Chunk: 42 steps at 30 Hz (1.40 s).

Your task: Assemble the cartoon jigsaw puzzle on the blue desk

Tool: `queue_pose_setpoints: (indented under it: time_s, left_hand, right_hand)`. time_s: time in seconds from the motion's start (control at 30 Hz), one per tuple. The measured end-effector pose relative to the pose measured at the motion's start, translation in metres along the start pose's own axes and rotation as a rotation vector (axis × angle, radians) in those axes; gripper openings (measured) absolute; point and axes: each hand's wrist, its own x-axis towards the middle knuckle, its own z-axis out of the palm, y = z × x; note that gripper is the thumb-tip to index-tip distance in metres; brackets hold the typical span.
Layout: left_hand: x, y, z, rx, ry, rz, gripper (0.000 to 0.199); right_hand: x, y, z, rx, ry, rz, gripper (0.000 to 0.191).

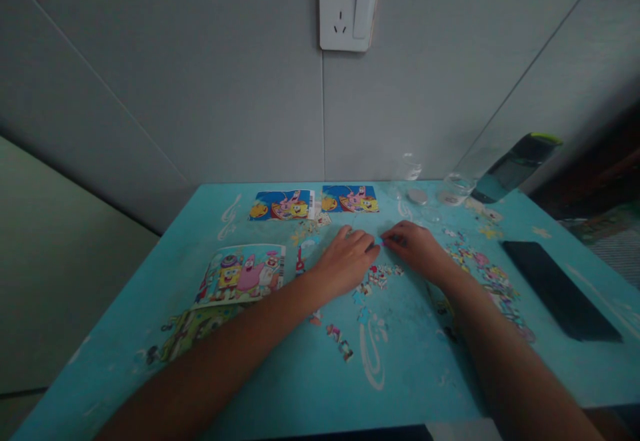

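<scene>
**Fingertip work on a small puzzle piece**

From my remote view, I have both hands close together over the table [410,374]. The right hand [417,247] has its fingertips pinched together on what looks like a small pink-and-blue puzzle piece [383,242]. The left hand [350,257] is curled just beside it, fingers bent; I cannot tell whether its grip is closed on anything.

I judge the step in hand to be fine handling of that one piece between the two hands. The next move calls for a light pinch, a check of the piece's edges and orientation, and steady wrists, since loose jigsaw pieces [381,277] lie just below the hands and could easily be nudged.

A larger spread of pieces [483,261] lies beside my right forearm. To the left, a cartoon picture card [250,274] sits by a green puzzle section [200,329], partly hidden by the left forearm. Two blue picture cards [285,205] [350,199] lie near the wall.
</scene>
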Motion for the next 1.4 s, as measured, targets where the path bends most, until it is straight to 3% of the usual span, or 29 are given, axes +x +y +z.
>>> queue_pose_setpoints:
  time_s: [0.97, 1.4]
  left_hand:
    - [-0.002, 0.002, 0.0, 0.016, -0.023, -0.017, 0.03]
    - [-0.003, 0.007, -0.016, 0.046, 0.014, 0.03, 0.017]
  right_hand:
    - [0.0, -0.001, 0.002, -0.035, 0.012, -0.057, 0.023]
    - [0.0, 0.0, 0.002, -0.041, 0.023, -0.09, 0.024]
